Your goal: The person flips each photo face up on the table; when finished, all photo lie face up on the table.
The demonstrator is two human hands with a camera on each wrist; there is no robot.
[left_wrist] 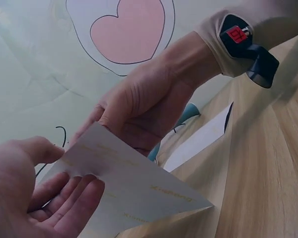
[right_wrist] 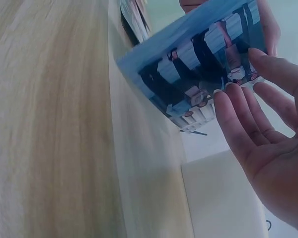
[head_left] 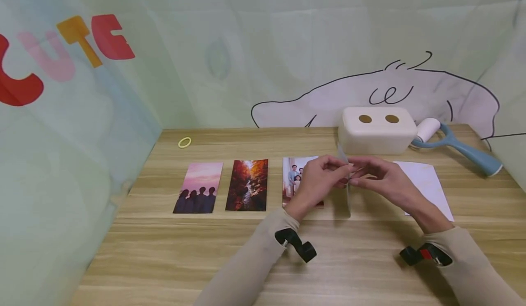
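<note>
Both hands hold a photo print point(head_left: 349, 201) upright between them, seen edge-on in the head view. My left hand point(head_left: 318, 178) has its fingers against the white back point(left_wrist: 134, 178), with the thumb at the edge. From the other side my right hand point(head_left: 388, 182) pinches it, fingertips on the picture point(right_wrist: 203, 54) of people standing in a row. Beneath the left hand lies a family photo point(head_left: 291, 180), partly covered. A white-backed print point(head_left: 429, 187) lies face down beyond the right hand.
To the left lie a photo of silhouettes under a pink sky point(head_left: 199, 185) and an autumn stream photo point(head_left: 246, 185). A yellow ring point(head_left: 185, 142) is at the back left. A white box point(head_left: 376, 134) with two holes stands behind the hands, beside a blue-handled lint roller point(head_left: 468, 148).
</note>
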